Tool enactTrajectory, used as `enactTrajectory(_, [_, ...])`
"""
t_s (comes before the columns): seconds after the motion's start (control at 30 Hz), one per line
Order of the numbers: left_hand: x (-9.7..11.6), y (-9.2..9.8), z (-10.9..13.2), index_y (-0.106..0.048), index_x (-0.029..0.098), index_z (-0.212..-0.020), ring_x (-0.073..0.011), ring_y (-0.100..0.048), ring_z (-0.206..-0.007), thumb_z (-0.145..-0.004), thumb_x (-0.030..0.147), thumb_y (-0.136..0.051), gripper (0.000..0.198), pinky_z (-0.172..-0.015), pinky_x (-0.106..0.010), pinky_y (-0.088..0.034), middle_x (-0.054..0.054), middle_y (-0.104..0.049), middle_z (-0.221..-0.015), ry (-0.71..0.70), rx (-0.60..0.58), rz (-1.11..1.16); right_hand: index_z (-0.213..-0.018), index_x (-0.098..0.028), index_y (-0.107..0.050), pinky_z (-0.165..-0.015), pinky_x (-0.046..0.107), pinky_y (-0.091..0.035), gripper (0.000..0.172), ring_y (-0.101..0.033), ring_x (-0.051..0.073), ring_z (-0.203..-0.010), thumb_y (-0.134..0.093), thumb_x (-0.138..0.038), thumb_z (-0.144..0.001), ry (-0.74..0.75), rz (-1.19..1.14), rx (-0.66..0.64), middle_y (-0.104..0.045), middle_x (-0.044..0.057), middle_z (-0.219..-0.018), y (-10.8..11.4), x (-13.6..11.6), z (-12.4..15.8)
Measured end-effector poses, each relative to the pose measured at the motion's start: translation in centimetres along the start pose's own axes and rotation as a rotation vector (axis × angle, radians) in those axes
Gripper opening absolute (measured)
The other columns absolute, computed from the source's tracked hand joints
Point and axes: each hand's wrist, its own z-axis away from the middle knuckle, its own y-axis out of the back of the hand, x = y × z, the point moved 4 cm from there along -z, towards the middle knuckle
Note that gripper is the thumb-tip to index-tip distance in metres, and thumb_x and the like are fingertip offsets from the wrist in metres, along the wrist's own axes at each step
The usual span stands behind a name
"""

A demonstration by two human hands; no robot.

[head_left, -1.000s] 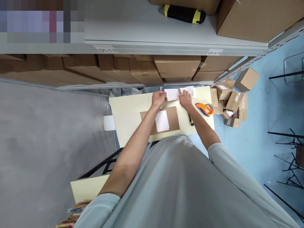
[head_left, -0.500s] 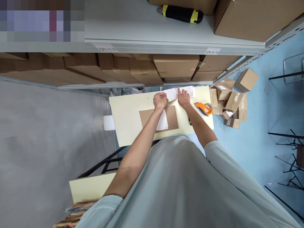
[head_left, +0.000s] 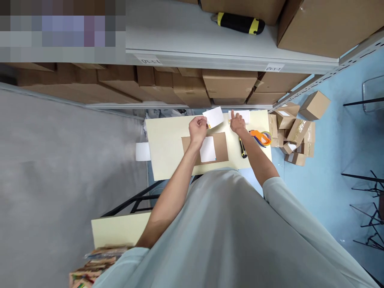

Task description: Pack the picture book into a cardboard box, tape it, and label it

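Note:
My left hand (head_left: pixel 198 129) pinches the lower left corner of a white paper sheet (head_left: pixel 214 117), which is tilted and lifted over the far side of the cream table (head_left: pixel 165 152). Fingers stretched forward, my right hand (head_left: pixel 238 122) rests on another piece of white paper (head_left: pixel 244 116) at the table's far edge. Nearer my body lies a flat brown cardboard piece (head_left: pixel 222 146) with a white sheet (head_left: pixel 207 149) on it. Right of the cardboard are a black and yellow utility knife (head_left: pixel 243 148) and an orange tape dispenser (head_left: pixel 260 137), partly beside my right forearm.
A metal shelf (head_left: pixel 198 52) with cardboard boxes (head_left: pixel 229 84) stands beyond the table. Another utility knife (head_left: pixel 238 23) lies on its upper board. Several small cartons (head_left: pixel 297 130) are piled to the right. A second cream board (head_left: pixel 120 230) is at lower left.
My left hand has drawn the white sheet away from the paper under my right hand, leaving a gap between them. The view has shifted slightly, and the table knife now shows more fully.

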Motion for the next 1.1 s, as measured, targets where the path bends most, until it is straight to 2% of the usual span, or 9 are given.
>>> enactTrajectory(0.1, [0.9,3.4,3.2,-0.075,0.02,-0.095,-0.0187,-0.075,-0.082,-0.095,0.034,-0.071,0.014,-0.089,-0.035,-0.064,-0.005,-0.077,-0.089,-0.03,-0.037,0.144,-0.18,-0.006,-0.03,-0.124,0.062,-0.047,0.075,-0.053,0.044,-0.151,-0.047,-0.032,-0.113,-0.029,-0.038,-0.016,-0.053,0.032,-0.167,1.3,-0.1,1.1])
enactTrajectory(0.17, [0.8,5.9,5.7,-0.077,0.022,-0.094,-0.0206,-0.077,-0.088,-0.092,0.038,-0.073,0.017,-0.092,-0.036,-0.065,-0.006,-0.079,-0.093,-0.05,-0.109,0.21,-0.176,-0.003,-0.038,-0.124,0.059,-0.049,0.073,-0.057,0.042,-0.149,-0.046,-0.041,-0.114,-0.004,-0.127,0.067,-0.061,0.032,-0.159,2.3,-0.2,3.1])
enactTrajectory(0.3, [-0.7,10.0,10.2,-0.078,0.025,-0.089,-0.0255,-0.079,-0.1,-0.086,0.051,-0.08,0.026,-0.096,-0.038,-0.066,-0.008,-0.082,-0.101,-0.009,-0.194,0.254,-0.157,-0.011,-0.065,-0.115,0.049,-0.058,0.078,-0.073,0.034,-0.13,-0.027,-0.066,-0.116,0.07,-0.49,0.265,-0.075,0.025,-0.142,3.3,-1.0,10.5])
enactTrajectory(0.37, [-1.8,11.1,11.8,-0.077,0.026,-0.086,-0.0274,-0.079,-0.102,-0.081,0.056,-0.083,0.031,-0.097,-0.04,-0.066,-0.008,-0.082,-0.1,0.034,-0.224,0.268,-0.144,-0.016,-0.074,-0.107,0.047,-0.063,0.084,-0.079,0.031,-0.117,-0.032,-0.081,-0.11,0.11,-0.747,0.187,-0.082,0.02,-0.129,2.5,-2.2,15.0])
enactTrajectory(0.43, [-2.6,11.6,12.7,-0.076,0.026,-0.084,-0.028,-0.079,-0.1,-0.078,0.059,-0.085,0.035,-0.095,-0.041,-0.067,-0.008,-0.082,-0.098,0.072,-0.256,0.298,-0.13,-0.022,-0.081,-0.098,0.046,-0.067,0.079,-0.082,0.03,-0.109,-0.048,-0.088,-0.102,0.134,-0.975,0.06,-0.085,0.014,-0.119,1.7,-3.9,19.1])
enactTrajectory(0.5, [-3.3,11.9,13.3,-0.075,0.025,-0.084,-0.0271,-0.078,-0.096,-0.076,0.061,-0.088,0.04,-0.091,-0.041,-0.066,-0.008,-0.081,-0.095,0.098,-0.28,0.342,-0.121,-0.025,-0.082,-0.094,0.044,-0.068,0.069,-0.082,0.029,-0.102,-0.071,-0.086,-0.091,0.121,-1.137,-0.019,-0.087,0.01,-0.113,1.1,-5.5,22.5])
enactTrajectory(0.57, [-3.6,12.1,13.5,-0.075,0.023,-0.085,-0.0251,-0.076,-0.091,-0.074,0.064,-0.09,0.045,-0.088,-0.04,-0.065,-0.007,-0.08,-0.093,0.11,-0.293,0.382,-0.107,-0.025,-0.082,-0.085,0.041,-0.068,0.065,-0.082,0.026,-0.09,-0.085,-0.084,-0.08,0.07,-1.223,-0.011,-0.086,0.007,-0.099,1.1,-6.8,24.9])
enactTrajectory(0.7, [-3.7,12.8,13.5,-0.079,0.019,-0.094,-0.0207,-0.071,-0.084,-0.075,0.07,-0.092,0.056,-0.081,-0.035,-0.062,-0.005,-0.077,-0.089,0.084,-0.329,0.432,-0.087,-0.024,-0.075,-0.074,0.036,-0.063,0.061,-0.076,0.022,-0.074,-0.093,-0.081,-0.073,0.003,-1.264,0.076,-0.078,0.001,-0.074,2.1,-8.2,27.1])
enactTrajectory(1.1, [-2.0,16.3,13.7,-0.082,0.018,-0.099,-0.0242,-0.076,-0.083,-0.077,0.068,-0.094,0.056,-0.073,-0.035,-0.056,-0.01,-0.084,-0.09,-0.055,-0.555,0.248,-0.078,-0.025,-0.071,-0.069,0.034,-0.062,0.063,-0.069,0.018,-0.064,-0.095,-0.082,-0.069,-0.02,-1.301,0.29,-0.07,-0.002,-0.065,4.0,-10.7,28.9])
